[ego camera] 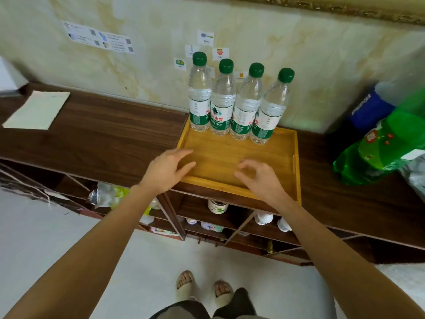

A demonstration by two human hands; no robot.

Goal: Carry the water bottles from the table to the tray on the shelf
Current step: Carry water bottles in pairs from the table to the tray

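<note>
**Four bottles on the tray, both hands free**

Four water bottles (236, 100) stand upright in a row along the back edge of the wooden tray (296, 157) on the shelf (103, 134). Left hand (166, 169) hovers over the tray's front left corner, fingers loosely spread, holding nothing. Right hand (257, 178) is above the front rim, fingers relaxed and slightly curled, also empty. Looks like the drop-off step is finished (can't see the table from here), so I'd guess the next move is heading back for any remaining bottles.
</note>
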